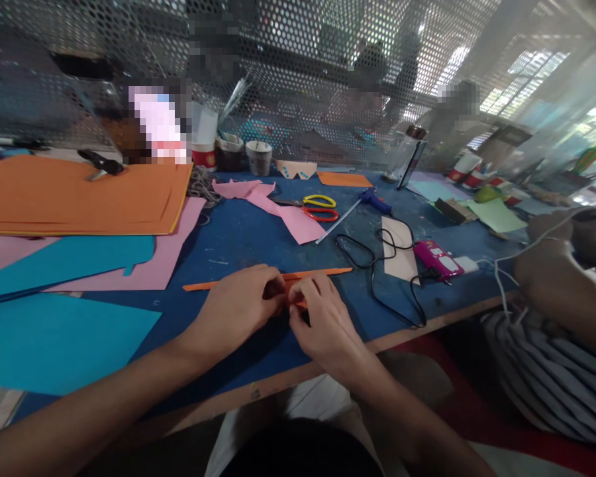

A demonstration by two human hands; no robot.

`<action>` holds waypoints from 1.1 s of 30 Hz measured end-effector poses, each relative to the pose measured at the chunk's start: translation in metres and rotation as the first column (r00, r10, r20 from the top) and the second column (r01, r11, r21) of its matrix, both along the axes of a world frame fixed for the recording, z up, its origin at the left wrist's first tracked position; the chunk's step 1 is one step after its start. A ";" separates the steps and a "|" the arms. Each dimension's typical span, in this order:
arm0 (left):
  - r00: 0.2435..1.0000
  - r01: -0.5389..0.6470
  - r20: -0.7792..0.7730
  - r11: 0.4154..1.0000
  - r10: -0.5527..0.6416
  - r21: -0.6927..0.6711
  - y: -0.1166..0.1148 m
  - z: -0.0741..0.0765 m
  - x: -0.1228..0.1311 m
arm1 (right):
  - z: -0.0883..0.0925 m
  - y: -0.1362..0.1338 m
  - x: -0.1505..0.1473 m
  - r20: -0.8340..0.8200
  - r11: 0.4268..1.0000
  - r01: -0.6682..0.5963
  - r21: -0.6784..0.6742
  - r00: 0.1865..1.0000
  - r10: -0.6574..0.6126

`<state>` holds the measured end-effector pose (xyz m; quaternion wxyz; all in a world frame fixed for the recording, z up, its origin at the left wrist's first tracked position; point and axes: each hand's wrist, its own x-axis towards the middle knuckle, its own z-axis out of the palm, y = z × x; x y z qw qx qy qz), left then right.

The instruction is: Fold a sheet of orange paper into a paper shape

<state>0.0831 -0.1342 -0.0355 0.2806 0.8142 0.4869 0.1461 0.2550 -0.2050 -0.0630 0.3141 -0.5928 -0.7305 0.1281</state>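
My left hand (pixel 241 298) and my right hand (pixel 324 317) meet over the near part of the blue tabletop (pixel 203 351). Between their closed fingertips is a small piece of orange paper (pixel 292 285), mostly hidden by the fingers. A long, narrow orange paper strip (pixel 328 272) lies just behind the hands and shows on both sides of them. Whether the small piece is joined to this strip, I cannot tell. Beyond it lie pink paper scraps (pixel 298 222) and scissors (pixel 320 207) with yellow and red handles.
Orange sheets (pixel 79 199) and blue sheets (pixel 64 338) are stacked at left. A blue glue gun (pixel 376 201) and a looping black cable (pixel 375 291) lie at right, near a magenta power strip (pixel 437 260). Cups (pixel 259 158) line the perforated metal screen. Another person's arm (pixel 551 265) rests at far right.
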 end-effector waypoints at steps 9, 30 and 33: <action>1.000 -0.013 -0.003 1.000 0.013 -0.002 -0.001 0.000 0.000 | 0.004 -0.009 0.014 0.149 0.986 -0.153 0.059 0.978 0.143; 1.000 0.010 0.007 0.999 -0.009 -0.033 0.000 -0.002 -0.001 | -0.003 -0.012 0.025 0.252 0.957 -0.265 0.121 0.940 0.228; 1.000 0.008 0.010 1.000 -0.008 -0.027 0.000 -0.002 -0.001 | -0.003 -0.013 0.028 0.287 0.950 -0.287 0.123 0.927 0.242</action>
